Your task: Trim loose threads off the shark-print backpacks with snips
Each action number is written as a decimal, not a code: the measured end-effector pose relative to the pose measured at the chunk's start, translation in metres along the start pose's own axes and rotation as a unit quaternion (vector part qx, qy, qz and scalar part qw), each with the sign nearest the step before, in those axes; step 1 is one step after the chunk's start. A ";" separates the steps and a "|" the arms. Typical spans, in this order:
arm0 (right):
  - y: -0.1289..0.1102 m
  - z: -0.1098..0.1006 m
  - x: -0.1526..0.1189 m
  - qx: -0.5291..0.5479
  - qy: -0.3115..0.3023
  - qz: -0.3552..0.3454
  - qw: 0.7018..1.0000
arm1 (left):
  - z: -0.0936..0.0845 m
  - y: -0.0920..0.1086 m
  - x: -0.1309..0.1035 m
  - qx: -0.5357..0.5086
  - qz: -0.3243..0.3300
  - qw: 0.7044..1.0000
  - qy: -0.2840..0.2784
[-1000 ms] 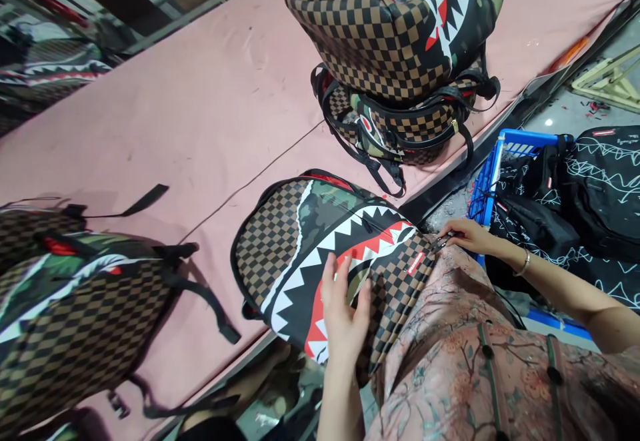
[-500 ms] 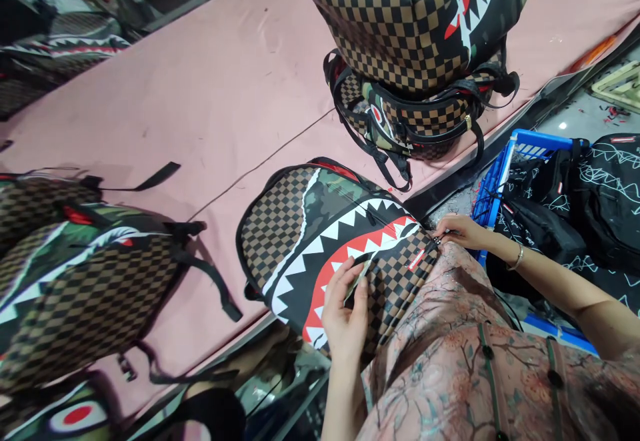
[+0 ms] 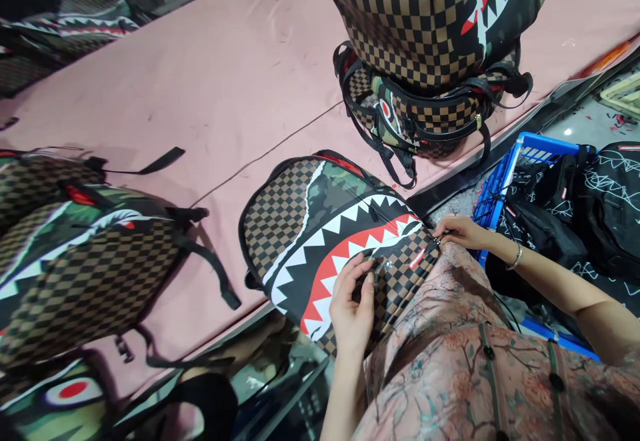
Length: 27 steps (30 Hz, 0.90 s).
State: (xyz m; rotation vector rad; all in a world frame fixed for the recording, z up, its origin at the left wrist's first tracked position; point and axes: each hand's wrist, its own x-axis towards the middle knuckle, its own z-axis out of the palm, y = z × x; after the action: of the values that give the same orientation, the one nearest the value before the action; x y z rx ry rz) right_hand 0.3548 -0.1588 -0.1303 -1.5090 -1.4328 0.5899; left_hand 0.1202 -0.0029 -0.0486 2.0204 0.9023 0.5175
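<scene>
Right Hand Pinches at the Corner of a Shark-Mouth Backpack

Through my remote view, the right hand (image 3: pixel 463 231) closes thumb and fingers on a small dark piece (image 3: pixel 437 238) at the lower corner of the shark-mouth backpack (image 3: pixel 340 228); I cannot tell what the piece is. The left hand (image 3: pixel 355 301) curls half-open over the backpack's checkered front, a narrow gap between thumb and fingers; whether it touches, I cannot tell. The backpack lies face up across the near edge of the pink table (image 3: pixel 225 94), its base against a floral garment (image 3: pixel 450 374). Beyond it to the right, one checkered backpack (image 3: pixel 400 28) rests on another (image 3: pixel 430 118). Left of it sits a camouflage-and-check backpack (image 3: pixel 100 274). To its right, a blue crate (image 3: pixel 550 139) holds black bags (image 3: pixel 555 228).
</scene>
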 end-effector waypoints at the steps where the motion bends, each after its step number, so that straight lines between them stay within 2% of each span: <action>1: -0.001 0.000 0.000 0.001 -0.002 0.004 1.000 | 0.001 0.000 0.000 0.001 -0.001 1.000 -0.003; 7: -0.001 0.003 -0.002 0.006 0.020 0.030 0.999 | 0.003 0.000 0.000 0.001 0.000 1.000 -0.015; 16: 0.002 0.006 -0.003 0.020 0.027 0.003 0.999 | 0.005 0.003 0.000 0.004 -0.007 1.000 -0.015; 27: 0.009 0.006 -0.014 0.013 0.063 0.028 0.998 | 0.005 0.000 0.000 -0.001 -0.012 1.000 -0.017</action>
State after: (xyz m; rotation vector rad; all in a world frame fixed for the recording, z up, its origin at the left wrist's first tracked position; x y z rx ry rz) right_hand 0.3510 -0.1687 -0.1443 -1.5430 -1.2854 0.5361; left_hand 0.1235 -0.0061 -0.0512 2.0084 0.9026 0.4692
